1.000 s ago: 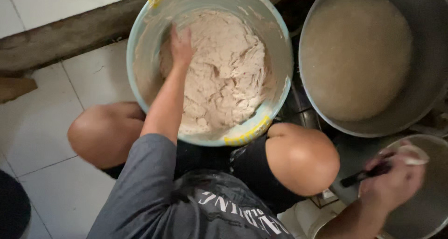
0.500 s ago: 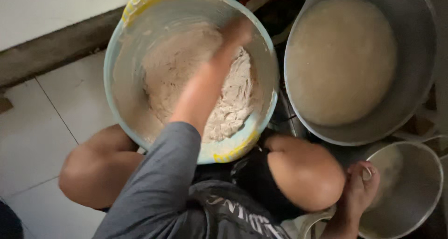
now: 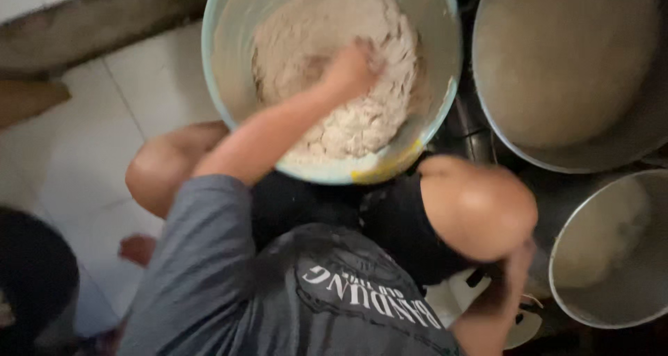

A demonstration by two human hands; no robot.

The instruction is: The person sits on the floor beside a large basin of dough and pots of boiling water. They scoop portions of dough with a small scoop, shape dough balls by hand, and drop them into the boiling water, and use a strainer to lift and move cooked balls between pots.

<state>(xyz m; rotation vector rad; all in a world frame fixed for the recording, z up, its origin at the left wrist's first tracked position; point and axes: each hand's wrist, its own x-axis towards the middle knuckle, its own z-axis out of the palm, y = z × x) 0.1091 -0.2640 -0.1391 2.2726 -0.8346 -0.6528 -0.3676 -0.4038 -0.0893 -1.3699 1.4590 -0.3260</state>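
On the white tiled floor (image 3: pixel 83 168) our left hand (image 3: pixel 355 64) is buried in the pale dough (image 3: pixel 348 119) inside the light-blue bowl (image 3: pixel 223 85), fingers curled into it, knees crowding the rim. Right of it stand a big metal basin (image 3: pixel 570 154) and a smaller pot (image 3: pixel 612 307). Since half a second ago, our right hand (image 3: pixel 518 259) has left that pot and dropped behind the knee; we cannot tell its grip.

Floor (image 3: pixel 90 147): pale square tiles, thin grout lines, dull even light, no hard shadows. Low grey concrete ledge (image 3: pixel 104 22) runs along top left. Brown wooden piece (image 3: pixel 28 99) at left edge. Dark round object (image 3: pixel 31 279) at lower left, blurred.
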